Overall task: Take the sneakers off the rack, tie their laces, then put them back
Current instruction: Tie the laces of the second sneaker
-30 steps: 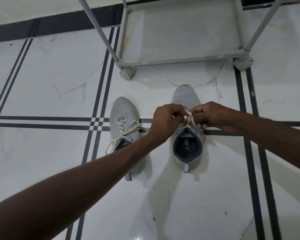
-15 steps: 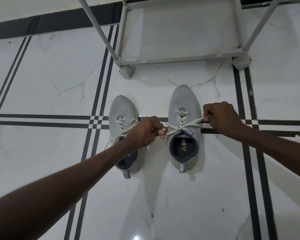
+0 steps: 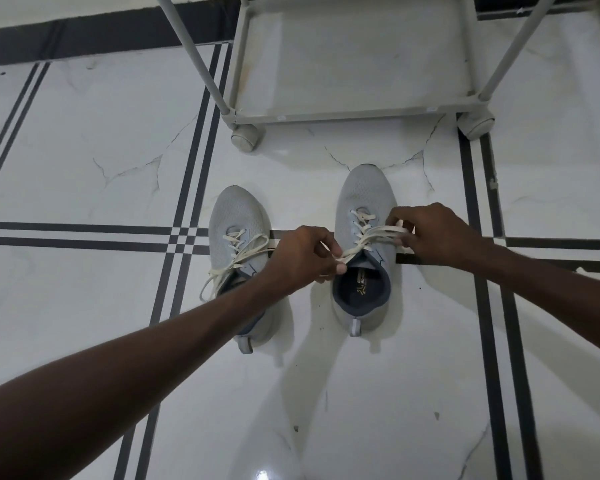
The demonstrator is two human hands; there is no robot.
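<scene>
Two light grey sneakers stand side by side on the tiled floor, toes toward the rack. The right sneaker has cream laces stretched across its tongue. My left hand pinches one lace end at the shoe's left side, over the collar. My right hand pinches the other lace end at the shoe's right side. The left sneaker sits under my left forearm; its laces trail loose down its left side.
A grey metal rack on castor wheels stands just beyond the sneakers, its bottom shelf bare. The floor is glossy white tile with black stripe lines. A dark skirting band runs along the wall at the top left.
The hands met over the right sneaker, then pulled the lace ends apart sideways. Now both hands have come back closer to the shoe, still holding the lace ends.
</scene>
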